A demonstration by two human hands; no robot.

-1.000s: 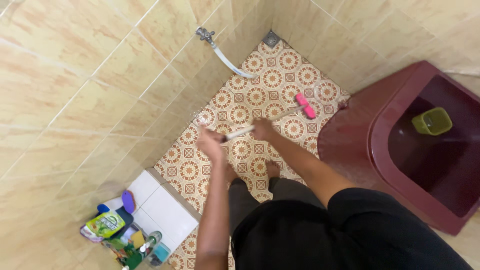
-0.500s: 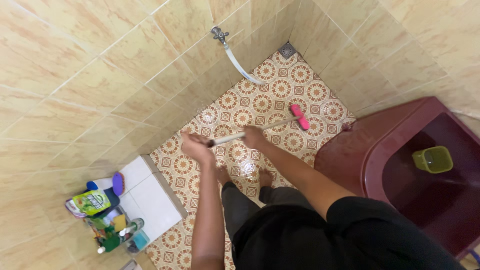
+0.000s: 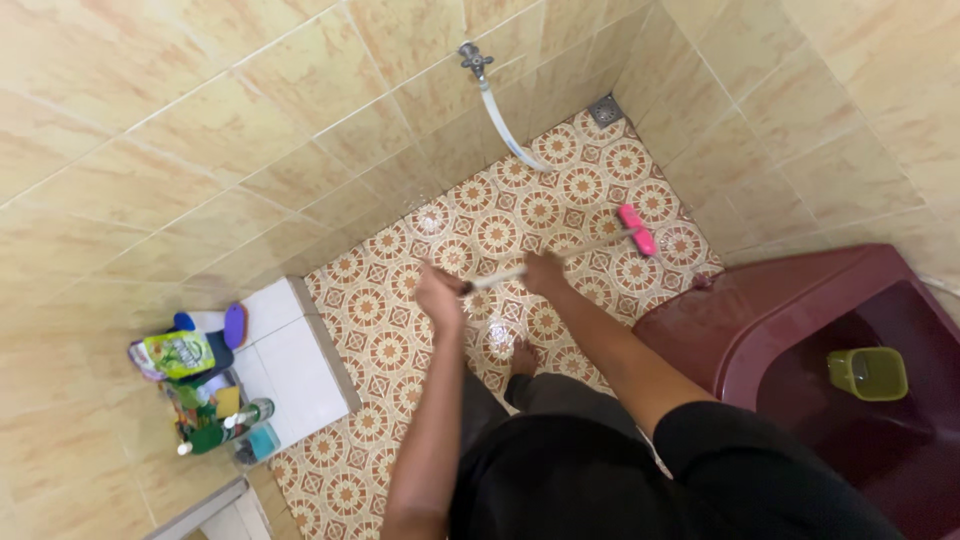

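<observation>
Fingers: While both hands are closing around one pale handle (image 3: 495, 278), the left hand (image 3: 438, 297) is gripping its near end and the right hand (image 3: 545, 272) is clenching it further along, toward 1 o'clock.
Brush: the long-handled brush is lying low over the patterned floor (image 3: 390, 350), its pink head (image 3: 637, 229) sitting at about 2 o'clock from the hands, just short of the far wall.
Around it: a white hose (image 3: 505, 130) is hanging from a wall tap (image 3: 471, 57) at 12 o'clock; a floor drain (image 3: 606, 109) is sitting in the far corner; a dark red water tub (image 3: 790, 320) is standing at 3 o'clock with a green dipper (image 3: 867, 373) inside; bottles and packets (image 3: 205, 390) are crowding a white tiled step (image 3: 300, 370) at 8 o'clock.
Risk: the floor is looking wet and glossy, so bare feet (image 3: 522, 357) could be slipping under a hard push; a wide stroke could be knocking the head into the tub.
Hidden: motion blur is smearing the handle; bristles are not showing; one foot is mostly covered by the arm; the tub is being cut off at the frame edge.
</observation>
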